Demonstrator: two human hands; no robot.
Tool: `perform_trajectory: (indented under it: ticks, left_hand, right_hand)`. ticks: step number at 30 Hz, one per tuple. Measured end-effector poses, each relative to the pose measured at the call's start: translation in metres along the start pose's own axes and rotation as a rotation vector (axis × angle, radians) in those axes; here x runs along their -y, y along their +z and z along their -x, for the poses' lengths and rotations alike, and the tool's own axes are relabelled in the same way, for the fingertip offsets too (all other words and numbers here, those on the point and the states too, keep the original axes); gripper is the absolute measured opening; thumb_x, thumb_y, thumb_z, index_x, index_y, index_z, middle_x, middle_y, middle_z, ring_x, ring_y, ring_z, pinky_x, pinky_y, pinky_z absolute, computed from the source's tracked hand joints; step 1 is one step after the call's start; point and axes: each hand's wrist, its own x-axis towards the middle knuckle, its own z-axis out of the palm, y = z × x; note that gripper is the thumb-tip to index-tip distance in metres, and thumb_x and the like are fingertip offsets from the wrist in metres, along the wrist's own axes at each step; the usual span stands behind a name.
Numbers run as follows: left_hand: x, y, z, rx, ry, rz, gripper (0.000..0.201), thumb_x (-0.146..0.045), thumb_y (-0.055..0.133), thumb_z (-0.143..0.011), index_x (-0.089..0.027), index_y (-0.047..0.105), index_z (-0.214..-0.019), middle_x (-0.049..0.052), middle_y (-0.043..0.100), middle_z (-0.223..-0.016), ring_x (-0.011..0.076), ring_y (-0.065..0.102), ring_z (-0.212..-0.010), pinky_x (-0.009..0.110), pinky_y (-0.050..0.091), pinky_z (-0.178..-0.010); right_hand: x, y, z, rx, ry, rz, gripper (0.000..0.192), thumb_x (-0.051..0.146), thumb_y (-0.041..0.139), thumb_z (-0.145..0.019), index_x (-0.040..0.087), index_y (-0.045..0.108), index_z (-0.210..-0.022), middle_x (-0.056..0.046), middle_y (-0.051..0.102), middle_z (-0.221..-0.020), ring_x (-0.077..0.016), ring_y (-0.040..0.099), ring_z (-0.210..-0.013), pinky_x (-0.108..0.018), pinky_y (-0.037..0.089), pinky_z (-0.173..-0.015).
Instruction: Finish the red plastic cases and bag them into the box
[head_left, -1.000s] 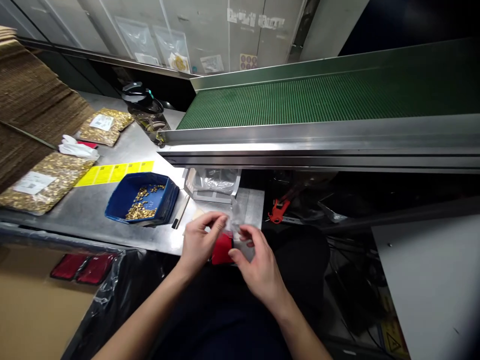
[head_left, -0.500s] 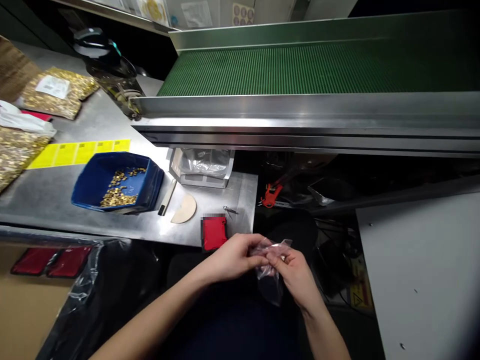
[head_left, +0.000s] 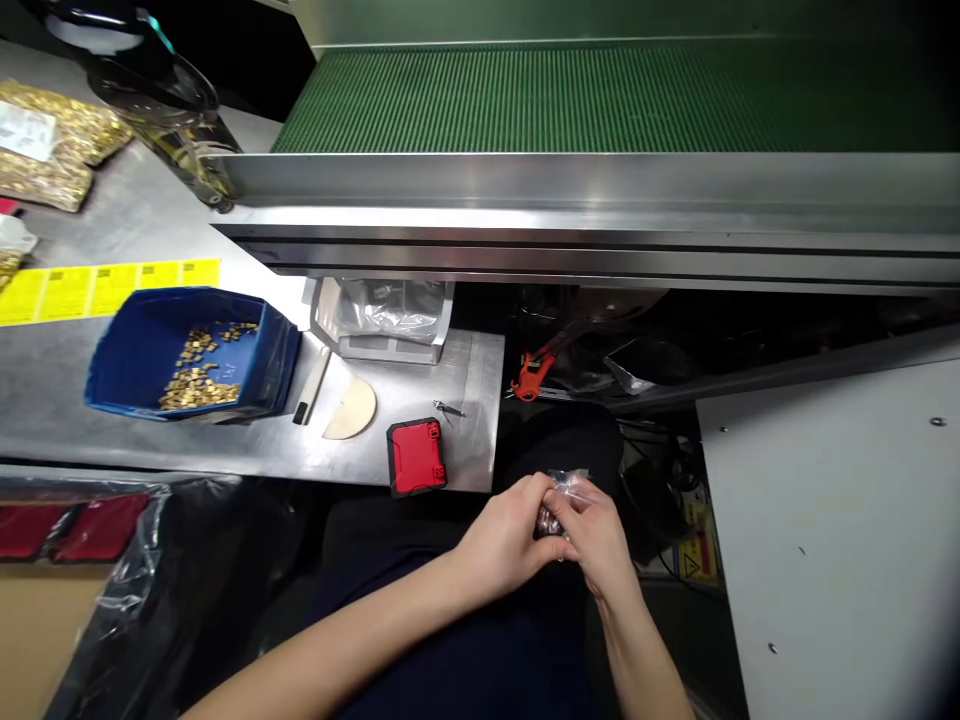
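Note:
Over my lap, my left hand and my right hand meet around a small clear plastic bag, bunched between the fingertips of both. Only the bag's crumpled top shows; what is inside it cannot be told. A small red device lies on the near edge of the steel worktable, just left of my hands. Further left stands a blue tray holding small brass parts.
A green conveyor belt with a steel side rail runs across the top. Clear bags sit in a holder under the rail. Yellow labels, bags of brass parts, a red tool and a grey panel surround the spot.
My hands moved from the table edge by the red device to the right, over my lap, and gathered the clear bag into a tight bunch. The view tilted down.

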Motion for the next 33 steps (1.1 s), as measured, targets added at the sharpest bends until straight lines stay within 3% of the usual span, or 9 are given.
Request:
perform_trajectory:
  ticks: [6,10,13,17,19,21,25,28,33]
  left_hand:
    - [0.015,-0.014,0.001,-0.123,-0.090,-0.141,0.016,-0.020,0.056,-0.097,-0.023,0.055,-0.082,-0.001,0.070,-0.076,0.0177,0.068,-0.068,0.026,0.045,-0.063]
    - [0.018,-0.028,0.002,-0.226,-0.178,-0.249,0.015,-0.026,0.052,-0.099,-0.024,0.058,-0.086,0.002,0.069,-0.072,0.0214,0.068,-0.065,0.029,0.045,-0.060]
    - [0.015,-0.036,0.002,-0.281,-0.184,-0.300,0.017,-0.021,0.046,-0.099,-0.023,0.062,-0.106,0.008,0.073,-0.098,0.0262,0.072,-0.089,0.035,0.053,-0.074]
    - [0.001,-0.027,0.001,-0.210,-0.019,-0.294,0.056,-0.017,0.058,-0.088,-0.024,0.047,-0.143,0.011,0.058,-0.142,0.0272,0.058,-0.127,0.037,0.051,-0.104]
    - [-0.003,-0.021,-0.004,-0.178,0.011,-0.345,0.058,-0.019,0.062,-0.086,-0.023,0.049,-0.142,0.011,0.063,-0.132,0.0281,0.063,-0.117,0.038,0.054,-0.097]
    - [-0.003,-0.021,-0.013,-0.194,-0.028,-0.411,0.041,-0.020,0.061,-0.089,-0.024,0.060,-0.130,0.008,0.071,-0.108,0.0271,0.068,-0.096,0.036,0.055,-0.081]
    - [0.001,-0.049,-0.023,-0.342,-0.124,-0.456,0.019,-0.027,0.053,-0.097,-0.024,0.062,-0.114,0.006,0.070,-0.091,0.0261,0.067,-0.083,0.034,0.048,-0.070]
    - [0.002,-0.061,-0.006,-0.330,-0.105,-0.450,0.012,-0.021,0.052,-0.096,-0.024,0.059,-0.104,0.004,0.070,-0.090,0.0219,0.066,-0.078,0.031,0.045,-0.066]
    - [0.015,-0.048,0.070,-0.057,0.051,-0.415,0.015,-0.011,0.050,-0.090,-0.024,0.058,-0.092,0.000,0.064,-0.079,0.0171,0.062,-0.066,0.026,0.041,-0.056]
  right_hand:
    - [0.003,0.000,-0.008,0.004,-0.041,0.233,0.039,0.056,0.076,-0.081,0.019,0.066,-0.073,-0.003,0.068,-0.069,-0.0184,0.059,-0.063,-0.026,0.044,-0.056]
    - [0.003,-0.010,-0.010,-0.067,-0.048,0.375,0.043,0.052,0.076,-0.079,0.022,0.053,-0.060,0.004,0.051,-0.056,-0.0130,0.044,-0.054,-0.023,0.033,-0.050]
    - [0.005,-0.014,-0.008,-0.108,-0.056,0.429,0.050,0.051,0.068,-0.086,0.023,0.040,-0.056,0.007,0.036,-0.052,-0.0113,0.032,-0.051,-0.024,0.025,-0.048]
    - [0.013,-0.008,0.001,-0.037,-0.079,0.433,0.051,0.055,0.061,-0.091,0.022,0.042,-0.057,0.005,0.039,-0.054,-0.0122,0.036,-0.053,-0.025,0.028,-0.049]
    - [0.018,-0.003,0.005,0.029,-0.096,0.434,0.050,0.056,0.058,-0.093,0.021,0.048,-0.059,0.003,0.046,-0.056,-0.0132,0.041,-0.055,-0.025,0.030,-0.051]
    - [0.019,-0.001,0.008,0.067,-0.094,0.495,0.049,0.055,0.056,-0.095,0.022,0.052,-0.059,0.002,0.052,-0.056,-0.0143,0.045,-0.054,-0.026,0.031,-0.051]
    - [0.014,-0.001,0.007,-0.043,-0.036,0.780,0.039,0.045,0.061,-0.090,0.025,0.047,-0.059,0.003,0.050,-0.052,-0.0157,0.041,-0.048,-0.028,0.024,-0.050]
    - [0.014,0.006,0.004,-0.086,-0.139,0.750,0.020,0.035,0.065,-0.083,0.026,0.051,-0.072,0.001,0.059,-0.072,-0.0175,0.048,-0.061,-0.028,0.023,-0.053]
    - [0.037,0.028,0.004,0.088,-0.162,0.422,0.044,0.042,0.055,-0.095,0.023,0.039,-0.060,0.005,0.039,-0.058,-0.0127,0.037,-0.056,-0.027,0.026,-0.053]
